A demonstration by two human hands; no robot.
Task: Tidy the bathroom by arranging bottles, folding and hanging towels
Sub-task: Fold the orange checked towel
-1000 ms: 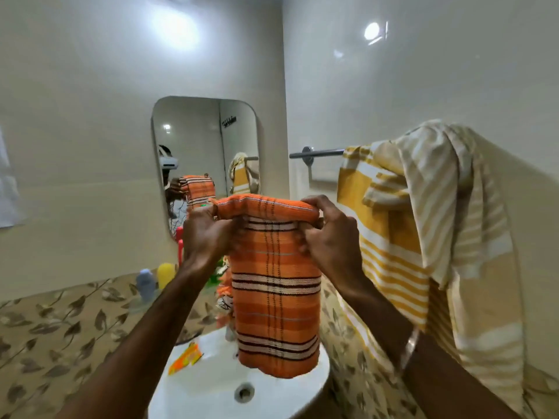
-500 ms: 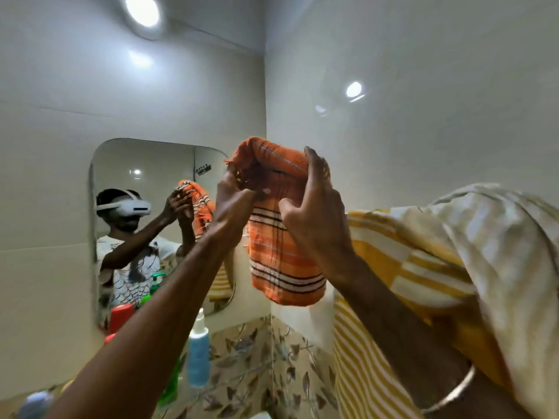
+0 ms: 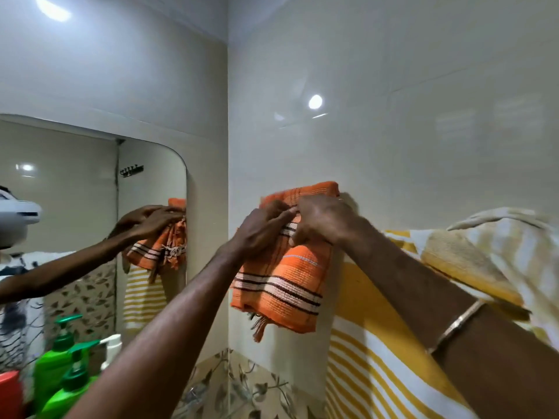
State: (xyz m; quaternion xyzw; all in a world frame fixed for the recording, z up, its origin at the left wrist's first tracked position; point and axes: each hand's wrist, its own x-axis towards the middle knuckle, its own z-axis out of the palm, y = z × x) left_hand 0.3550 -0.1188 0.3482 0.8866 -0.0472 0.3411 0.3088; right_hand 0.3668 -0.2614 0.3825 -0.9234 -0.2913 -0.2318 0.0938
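Against rt wall, beside mirror (image 3: 90, 225) | orange towel (image 3: 284, 285) hangs folded, just left of yellow striped towel (image 3: 372, 358) | left hand (image 3: 260, 234) & right hand (image 3: 326, 220) both pinch its top edge, fingers curled

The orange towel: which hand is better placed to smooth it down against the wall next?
Probably the left hand: it lies lower on the orange towel, nearer the hanging part. The right hand pins the top fold.
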